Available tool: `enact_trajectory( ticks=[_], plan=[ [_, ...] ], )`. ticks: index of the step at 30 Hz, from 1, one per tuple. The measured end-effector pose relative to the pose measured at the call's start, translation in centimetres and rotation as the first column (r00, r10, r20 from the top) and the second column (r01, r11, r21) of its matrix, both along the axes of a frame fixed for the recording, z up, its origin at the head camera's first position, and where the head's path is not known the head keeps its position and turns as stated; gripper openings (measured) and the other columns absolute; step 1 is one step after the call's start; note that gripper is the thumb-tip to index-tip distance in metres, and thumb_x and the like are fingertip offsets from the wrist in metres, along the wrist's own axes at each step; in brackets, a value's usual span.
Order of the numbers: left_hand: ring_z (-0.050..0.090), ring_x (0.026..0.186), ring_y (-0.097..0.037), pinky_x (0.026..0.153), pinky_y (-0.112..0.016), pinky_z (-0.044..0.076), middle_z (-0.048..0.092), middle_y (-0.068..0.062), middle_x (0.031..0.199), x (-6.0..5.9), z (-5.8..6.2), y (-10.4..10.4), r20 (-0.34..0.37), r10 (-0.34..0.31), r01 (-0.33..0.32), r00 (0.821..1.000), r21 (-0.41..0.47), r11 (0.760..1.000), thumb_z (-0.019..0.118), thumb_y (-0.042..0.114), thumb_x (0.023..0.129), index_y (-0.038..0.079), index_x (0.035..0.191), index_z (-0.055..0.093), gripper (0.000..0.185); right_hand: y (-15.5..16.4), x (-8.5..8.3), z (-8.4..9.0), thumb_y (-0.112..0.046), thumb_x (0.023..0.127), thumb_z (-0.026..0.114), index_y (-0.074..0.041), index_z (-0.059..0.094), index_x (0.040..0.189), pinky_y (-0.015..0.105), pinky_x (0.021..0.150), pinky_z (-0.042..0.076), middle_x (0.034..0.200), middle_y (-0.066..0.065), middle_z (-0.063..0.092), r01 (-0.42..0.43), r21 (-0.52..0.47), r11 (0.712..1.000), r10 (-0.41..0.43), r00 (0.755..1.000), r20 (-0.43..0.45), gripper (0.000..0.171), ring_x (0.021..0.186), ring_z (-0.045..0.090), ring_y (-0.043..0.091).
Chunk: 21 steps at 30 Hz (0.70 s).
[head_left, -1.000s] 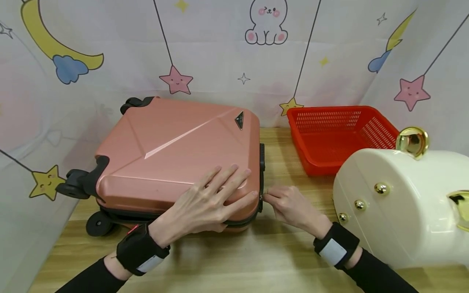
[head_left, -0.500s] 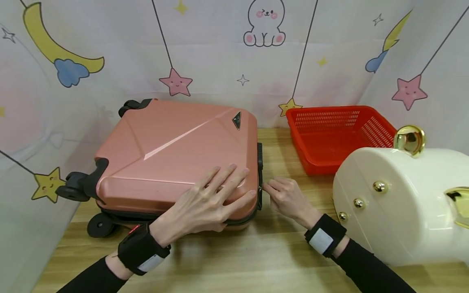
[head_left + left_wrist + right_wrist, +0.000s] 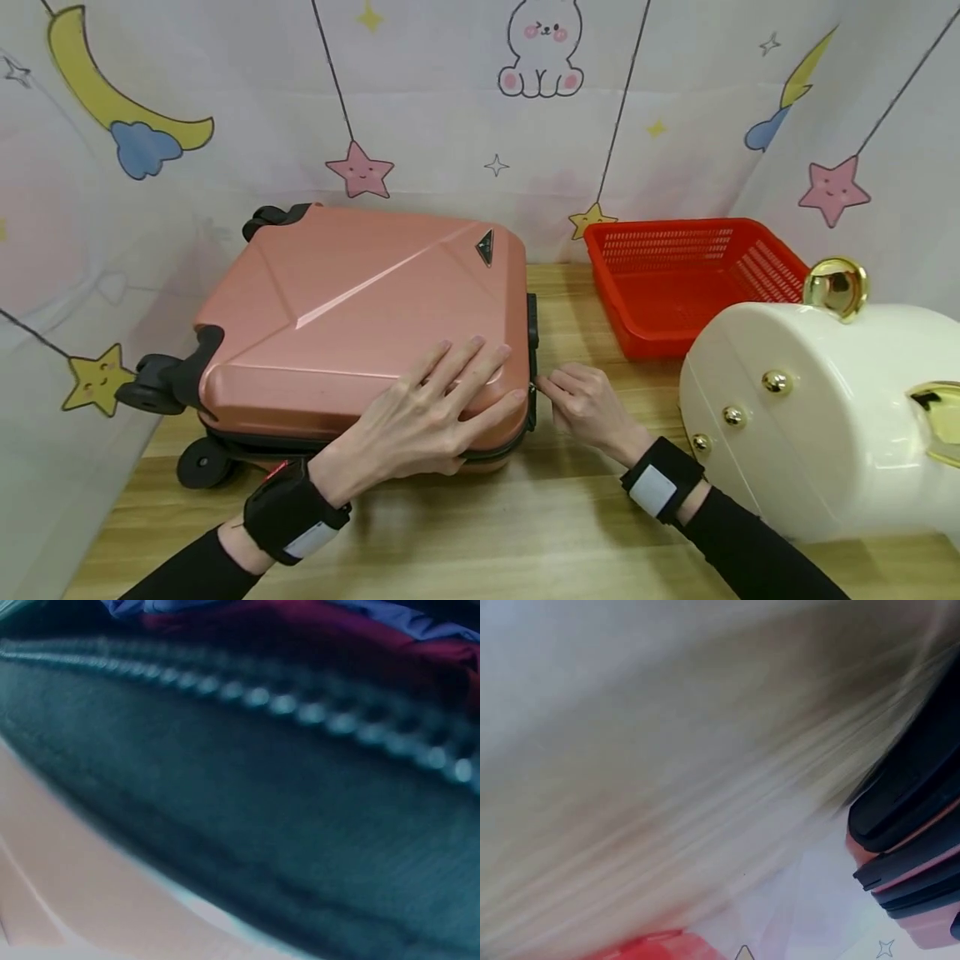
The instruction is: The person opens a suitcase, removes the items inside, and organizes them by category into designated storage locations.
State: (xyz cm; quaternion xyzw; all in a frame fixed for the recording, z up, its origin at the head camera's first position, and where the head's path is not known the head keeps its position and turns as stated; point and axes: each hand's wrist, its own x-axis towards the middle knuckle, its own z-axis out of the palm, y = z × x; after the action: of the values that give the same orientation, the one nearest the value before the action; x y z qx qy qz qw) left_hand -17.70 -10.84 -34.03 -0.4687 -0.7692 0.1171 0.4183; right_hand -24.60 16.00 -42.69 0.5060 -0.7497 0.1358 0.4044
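Observation:
A pink hard-shell suitcase (image 3: 360, 283) lies flat on the table. My left hand (image 3: 431, 408) rests on its lid near the front right corner, fingers straight and spread. At the right side, my right hand (image 3: 588, 408) pinches a small metal zipper pull (image 3: 533, 387), fingers curled; the fingertips partly hide it. In the left wrist view, the zipper teeth (image 3: 281, 703) run along dark fabric (image 3: 225, 772), with blue cloth (image 3: 420, 619) and dark red cloth (image 3: 300, 619) showing behind them. Black side parts of the suitcase (image 3: 907, 787) appear at the right wrist view's edge.
A red plastic basket (image 3: 656, 346) stands behind my right hand. To the right is a cream rounded container (image 3: 795, 467) with gold knobs. The suitcase's black wheels (image 3: 204, 462) stick out to the left. A printed curtain (image 3: 450, 108) hangs behind the wooden table (image 3: 480, 542).
My right hand has moved a little away from me along the suitcase's right side with the zipper pull, then stayed nearly still. The left hand has kept its place on the lid.

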Motion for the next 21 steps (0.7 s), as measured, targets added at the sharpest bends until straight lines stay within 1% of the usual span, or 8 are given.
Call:
enact_trajectory(
  ticks=[3, 7, 10, 12, 16, 18, 19, 21],
  plan=[
    [0.059, 0.125, -0.037, 0.095, -0.046, 0.056, 0.054, -0.019, 0.146, -0.1, -0.1, 0.1, -0.007, -0.008, 0.008, 1.000, 0.003, 1.000, 0.074, 0.053, 0.065, 0.022, 0.138, 0.056, 0.081, -0.1, -0.1, -0.2, 0.006, 0.083, 0.042, 0.000, 0.070, 0.084, 0.028, 0.052, 0.045, 0.063, 0.003, 0.054, 0.022, -0.009, 1.000, -0.022, 0.999, 0.031, 0.029, 0.056, 0.051, 0.017],
    [0.058, 0.126, -0.038, 0.096, -0.045, 0.056, 0.054, -0.020, 0.146, -0.1, 0.0, 0.0, -0.001, -0.006, 0.006, 1.000, -0.001, 1.000, 0.075, 0.055, 0.064, 0.021, 0.138, 0.055, 0.084, -0.4, 0.2, -0.1, 0.009, 0.075, 0.055, -0.004, 0.067, 0.078, 0.024, 0.048, 0.042, 0.060, 0.001, 0.054, 0.026, -0.033, 0.999, -0.019, 0.982, 0.187, 0.018, 0.053, 0.052, 0.012],
    [0.058, 0.127, -0.038, 0.097, -0.045, 0.056, 0.053, -0.019, 0.147, -0.1, 0.0, -0.1, 0.019, 0.006, -0.006, 1.000, -0.008, 1.000, 0.077, 0.058, 0.062, 0.021, 0.139, 0.054, 0.089, -0.4, 0.2, 0.3, 0.011, 0.079, 0.064, -0.007, 0.068, 0.076, 0.020, 0.049, 0.039, 0.060, 0.000, 0.058, -0.007, -0.071, 0.997, 0.034, 0.924, 0.382, 0.019, 0.052, 0.049, 0.007],
    [0.057, 0.128, -0.037, 0.098, -0.046, 0.055, 0.053, -0.019, 0.147, 0.0, -0.1, -0.1, 0.026, 0.013, -0.013, 1.000, -0.010, 1.000, 0.078, 0.063, 0.060, 0.022, 0.140, 0.054, 0.094, -0.2, 0.3, 0.8, 0.010, 0.085, 0.066, -0.006, 0.072, 0.080, 0.018, 0.050, 0.042, 0.063, 0.002, 0.063, -0.041, -0.115, 0.993, 0.098, 0.830, 0.549, 0.018, 0.054, 0.051, 0.004],
    [0.057, 0.128, -0.036, 0.099, -0.045, 0.054, 0.052, -0.018, 0.149, 0.0, -0.1, -0.1, 0.042, 0.028, -0.028, 0.999, -0.009, 1.000, 0.080, 0.074, 0.054, 0.023, 0.141, 0.053, 0.104, 0.3, 0.6, 1.5, 0.003, 0.094, 0.063, -0.002, 0.075, 0.089, 0.019, 0.051, 0.042, 0.065, 0.005, 0.062, 0.014, -0.211, 0.977, 0.172, 0.527, 0.832, 0.013, 0.056, 0.048, 0.001],
    [0.056, 0.129, -0.036, 0.100, -0.045, 0.054, 0.051, -0.018, 0.149, 0.1, 0.0, -0.1, 0.046, 0.036, -0.036, 0.998, -0.010, 0.999, 0.079, 0.077, 0.055, 0.024, 0.142, 0.052, 0.106, 0.4, 0.7, 1.7, 0.000, 0.096, 0.063, -0.003, 0.073, 0.085, 0.019, 0.051, 0.041, 0.064, 0.004, 0.059, 0.055, -0.220, 0.974, 0.174, 0.444, 0.879, 0.015, 0.056, 0.048, 0.000],
    [0.056, 0.130, -0.036, 0.101, -0.046, 0.054, 0.051, -0.018, 0.150, 0.1, 0.1, -0.1, 0.051, 0.041, -0.040, 0.998, -0.010, 0.999, 0.078, 0.078, 0.055, 0.024, 0.143, 0.052, 0.106, 0.5, 0.9, 1.8, -0.001, 0.095, 0.064, -0.004, 0.073, 0.083, 0.019, 0.051, 0.040, 0.063, 0.003, 0.058, 0.056, -0.213, 0.975, 0.165, 0.453, 0.876, 0.015, 0.056, 0.047, -0.001],
    [0.055, 0.130, -0.035, 0.102, -0.046, 0.053, 0.050, -0.017, 0.151, 0.1, 0.1, 0.0, 0.057, 0.050, -0.049, 0.997, -0.014, 0.999, 0.079, 0.080, 0.053, 0.024, 0.144, 0.051, 0.111, 0.4, 1.2, 1.9, 0.000, 0.093, 0.066, -0.007, 0.071, 0.079, 0.017, 0.051, 0.038, 0.062, 0.000, 0.056, 0.025, -0.190, 0.982, 0.147, 0.534, 0.832, 0.016, 0.056, 0.045, -0.001]
  ],
)
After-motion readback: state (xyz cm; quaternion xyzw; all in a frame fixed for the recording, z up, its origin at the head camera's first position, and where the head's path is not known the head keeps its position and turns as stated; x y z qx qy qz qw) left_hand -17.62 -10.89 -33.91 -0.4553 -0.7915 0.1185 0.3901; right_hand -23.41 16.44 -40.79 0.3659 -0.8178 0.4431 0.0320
